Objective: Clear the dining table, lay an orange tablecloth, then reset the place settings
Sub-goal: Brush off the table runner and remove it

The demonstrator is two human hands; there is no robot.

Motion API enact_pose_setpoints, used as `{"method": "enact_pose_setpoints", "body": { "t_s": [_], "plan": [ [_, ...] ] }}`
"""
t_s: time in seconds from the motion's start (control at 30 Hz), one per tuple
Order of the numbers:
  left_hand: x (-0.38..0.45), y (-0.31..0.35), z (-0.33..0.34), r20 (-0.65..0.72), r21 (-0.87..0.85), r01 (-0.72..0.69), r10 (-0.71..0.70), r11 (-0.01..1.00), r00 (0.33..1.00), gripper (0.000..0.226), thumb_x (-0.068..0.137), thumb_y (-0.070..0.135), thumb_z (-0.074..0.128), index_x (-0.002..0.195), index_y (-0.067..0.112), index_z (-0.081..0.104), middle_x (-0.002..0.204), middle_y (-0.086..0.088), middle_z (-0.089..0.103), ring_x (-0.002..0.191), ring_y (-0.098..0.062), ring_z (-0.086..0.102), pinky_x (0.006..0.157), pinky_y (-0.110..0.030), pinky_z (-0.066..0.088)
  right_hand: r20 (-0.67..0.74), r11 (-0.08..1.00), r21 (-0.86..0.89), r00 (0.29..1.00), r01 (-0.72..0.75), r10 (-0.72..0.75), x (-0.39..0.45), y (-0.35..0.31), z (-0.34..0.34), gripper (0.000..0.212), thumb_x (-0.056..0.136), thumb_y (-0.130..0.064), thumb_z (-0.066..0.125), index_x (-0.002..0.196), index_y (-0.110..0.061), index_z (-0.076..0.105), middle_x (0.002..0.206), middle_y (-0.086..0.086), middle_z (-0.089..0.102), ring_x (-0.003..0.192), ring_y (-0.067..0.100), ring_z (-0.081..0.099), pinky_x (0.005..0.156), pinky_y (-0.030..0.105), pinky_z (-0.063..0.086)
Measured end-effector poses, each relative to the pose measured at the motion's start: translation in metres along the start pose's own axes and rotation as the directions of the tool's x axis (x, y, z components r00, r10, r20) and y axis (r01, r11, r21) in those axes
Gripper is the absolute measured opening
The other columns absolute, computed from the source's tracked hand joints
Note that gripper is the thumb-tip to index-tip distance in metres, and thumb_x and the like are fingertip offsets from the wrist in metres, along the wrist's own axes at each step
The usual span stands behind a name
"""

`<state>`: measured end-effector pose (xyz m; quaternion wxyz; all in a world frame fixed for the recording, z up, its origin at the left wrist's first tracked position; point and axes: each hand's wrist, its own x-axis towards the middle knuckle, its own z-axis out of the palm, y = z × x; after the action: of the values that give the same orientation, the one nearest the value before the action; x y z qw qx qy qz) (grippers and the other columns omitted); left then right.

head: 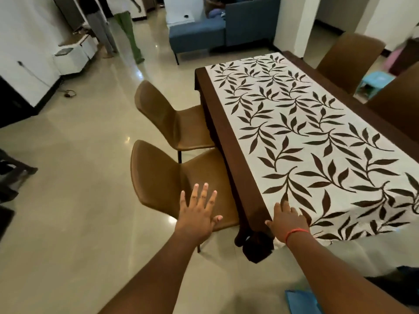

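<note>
Head view — right hand (287, 223) flat, fingers straight, on leaf-print cloth (317, 137) at worktop (229, 132) corner. Left hand (197, 214) spread wide, beside worktop, above tan chair (158, 177).

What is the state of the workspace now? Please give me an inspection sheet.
Surface: table covered by a leaf-print cloth with a brown border; no dishes on it.
Job's things: no orange tablecloth or place settings seen.
Clutter: blue item on the floor by the near edge.
Grippers: left hand open, fingers spread, over the near chair; right hand flat on the cloth's near corner.
Cables: cord on the floor by the left wall.
Surroundings: more chairs, blue sofa, two people standing far left.
</note>
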<state>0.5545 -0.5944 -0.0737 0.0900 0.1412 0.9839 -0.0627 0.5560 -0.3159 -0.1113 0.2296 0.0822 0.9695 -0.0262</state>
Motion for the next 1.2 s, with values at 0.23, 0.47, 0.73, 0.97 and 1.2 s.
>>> {"method": "enact_pose_setpoints", "body": {
  "t_s": [0.23,0.47,0.73,0.97,1.2],
  "plan": [
    [0.093,0.006,0.008,0.140,0.052,-0.208,0.199,0.977,0.970,0.075,0.102,0.052,0.030,0.157,0.026,-0.016,0.164,-0.008,-0.024,0.149,-0.034,-0.026,0.116,-0.067,-0.008,-0.074,0.990,0.032,0.988,-0.136,0.138,0.028,-0.029,0.004,0.054,0.097,-0.043,0.049,0.141,-0.012,0.040,0.141,0.012,0.045,0.128,0.028,0.045,0.103,0.038,0.044],
    [0.175,0.002,0.008,0.242,0.021,-0.333,0.318,0.943,0.917,0.073,0.104,0.047,0.035,0.159,0.027,-0.008,0.166,-0.006,-0.017,0.152,-0.032,-0.021,0.115,-0.063,-0.015,-0.169,0.960,0.138,0.949,-0.244,0.265,0.045,-0.049,-0.004,0.025,0.098,-0.016,0.042,0.121,-0.021,0.050,0.119,0.002,0.053,0.109,0.019,0.050,0.095,0.031,0.046],
    [0.229,0.020,0.008,0.397,-0.079,-0.457,0.448,0.886,0.801,0.079,0.103,0.043,0.044,0.158,0.025,-0.008,0.167,-0.006,-0.014,0.154,-0.032,-0.011,0.119,-0.062,0.002,-0.177,0.841,0.438,0.887,-0.318,0.427,0.075,-0.035,-0.019,0.022,0.094,-0.013,0.036,0.105,-0.025,0.051,0.099,-0.005,0.061,0.091,0.016,0.059,0.080,0.029,0.047],
    [0.251,0.058,-0.035,0.375,-0.397,-0.376,0.522,0.837,0.766,0.100,0.093,0.039,0.063,0.157,0.034,-0.015,0.169,0.002,-0.001,0.152,-0.029,0.018,0.118,-0.052,0.031,-0.113,0.341,0.929,0.770,-0.142,0.628,0.112,-0.049,-0.081,0.018,0.096,-0.012,0.045,0.084,-0.025,0.048,0.078,-0.005,0.060,0.073,0.010,0.056,0.064,0.033,0.043],
    [0.270,0.113,-0.112,0.211,-0.918,0.031,0.421,0.396,0.882,0.041,0.088,0.021,0.046,0.122,0.032,0.067,0.114,0.001,0.074,0.107,-0.016,0.069,0.099,-0.038,0.054,-0.282,0.237,0.953,0.828,0.187,0.484,0.134,-0.015,-0.158,0.016,0.091,-0.020,0.062,0.083,-0.032,0.059,0.082,-0.010,0.066,0.083,0.007,0.062,0.072,0.023,0.045]
  ]
}}
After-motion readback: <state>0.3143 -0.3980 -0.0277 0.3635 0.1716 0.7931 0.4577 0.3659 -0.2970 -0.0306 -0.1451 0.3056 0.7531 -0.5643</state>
